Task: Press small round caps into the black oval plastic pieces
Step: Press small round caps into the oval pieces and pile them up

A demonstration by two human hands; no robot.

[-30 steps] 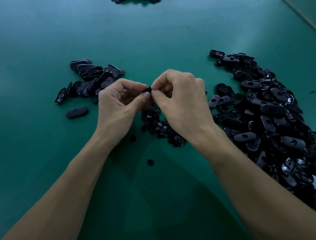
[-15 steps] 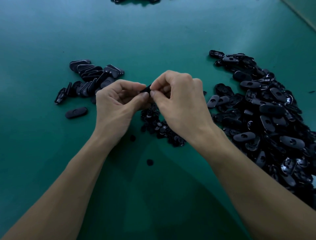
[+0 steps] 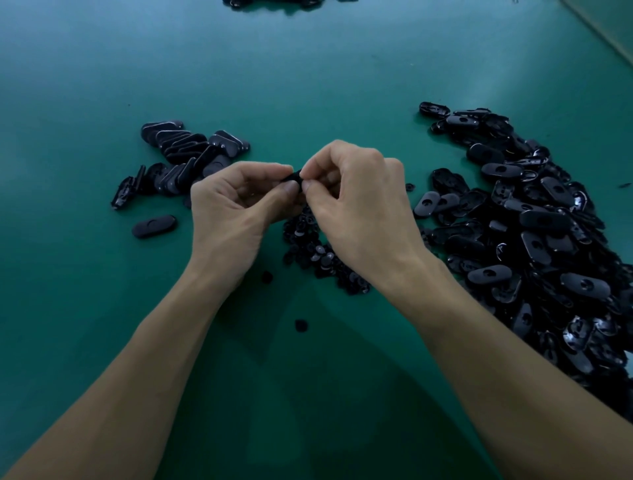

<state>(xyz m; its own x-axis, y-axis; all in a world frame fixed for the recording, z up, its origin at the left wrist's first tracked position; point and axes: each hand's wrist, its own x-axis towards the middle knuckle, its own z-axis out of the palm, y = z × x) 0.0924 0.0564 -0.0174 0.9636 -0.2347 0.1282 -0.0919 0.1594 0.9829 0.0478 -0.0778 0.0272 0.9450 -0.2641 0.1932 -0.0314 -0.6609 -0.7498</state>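
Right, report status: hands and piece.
Left hand and right hand both pinch one black oval piece. Cap seating not visible. Nothing in the way.

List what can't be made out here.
Head view only.
Piece: mostly covered by fingers of left hand and right hand pinching it; its hole hidden.
Cap pile: partly behind right hand.
Right pile: cut by right edge.
Far pile: cut by top edge.

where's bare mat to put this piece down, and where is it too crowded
Bare green mat stretches beyond the left hand and right hand, between the small left pile and the big right heap. More lies left of the lone oval piece, and near the viewer between the forearms, save one loose cap. Crowded: the caps heap under the right hand.
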